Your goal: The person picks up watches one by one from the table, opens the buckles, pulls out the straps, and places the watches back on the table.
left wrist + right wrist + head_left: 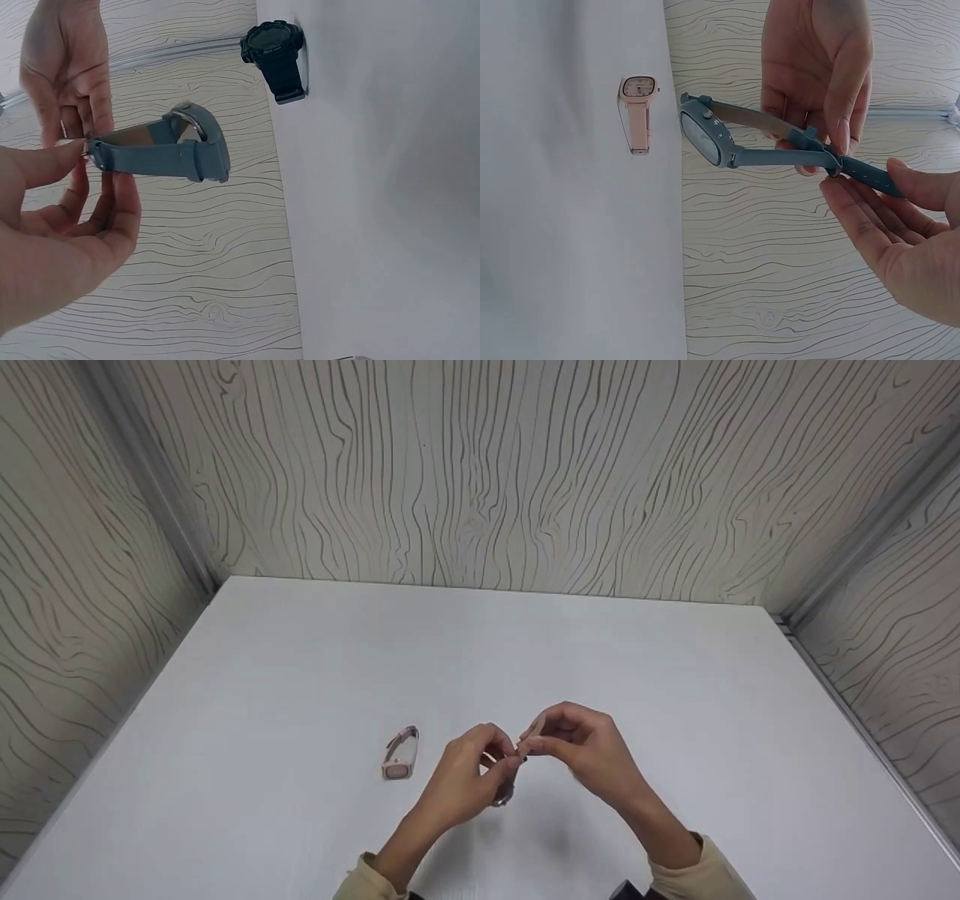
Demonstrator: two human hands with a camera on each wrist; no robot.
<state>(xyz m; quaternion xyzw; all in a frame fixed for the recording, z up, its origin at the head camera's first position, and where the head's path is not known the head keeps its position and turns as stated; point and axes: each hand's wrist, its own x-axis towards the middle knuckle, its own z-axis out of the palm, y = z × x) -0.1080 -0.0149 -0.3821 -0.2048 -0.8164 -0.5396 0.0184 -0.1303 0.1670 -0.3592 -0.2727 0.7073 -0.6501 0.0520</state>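
Observation:
A blue-grey strap wristwatch (705, 136) is held up between both hands, its strap bent into a loop with the face at the far end. My left hand (465, 776) pinches the strap close to the buckle. With thumb and fingers, my right hand (592, 750) grips the pointed strap end (871, 175), which passes through the buckle (834, 163). In the head view the fingers cover much of the strap, and the watch face hangs below the left fingers.
A pink watch (397, 770) with its strap looped lies on the white table (300, 675), left of my hands. A black digital watch (274, 49) rests on the table in the left wrist view. Wood-patterned panels (480, 472) stand round the back and sides.

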